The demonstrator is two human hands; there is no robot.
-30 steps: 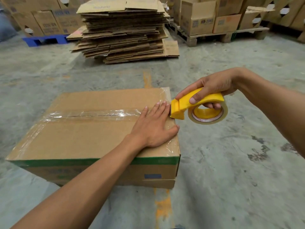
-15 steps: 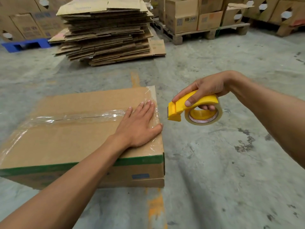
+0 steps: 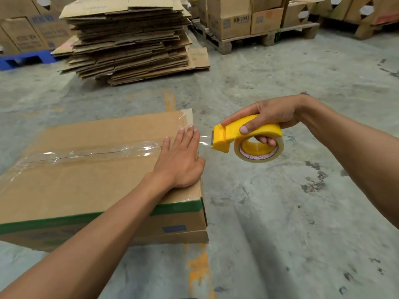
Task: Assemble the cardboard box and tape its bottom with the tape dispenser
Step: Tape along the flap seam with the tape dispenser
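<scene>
The cardboard box sits on the floor at centre left of the frame, bottom up, clear tape along its seam. The left hand lies flat with straight fingers at the box's right edge, probably pinning the tape end. Right of it, off the box, the right hand grips the yellow tape dispenser, wrist bent, thumb on its side

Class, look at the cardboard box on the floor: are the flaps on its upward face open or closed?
Closed. The cardboard box shows flat flaps with clear tape along their seam, and the left hand lies flat on them.
</scene>
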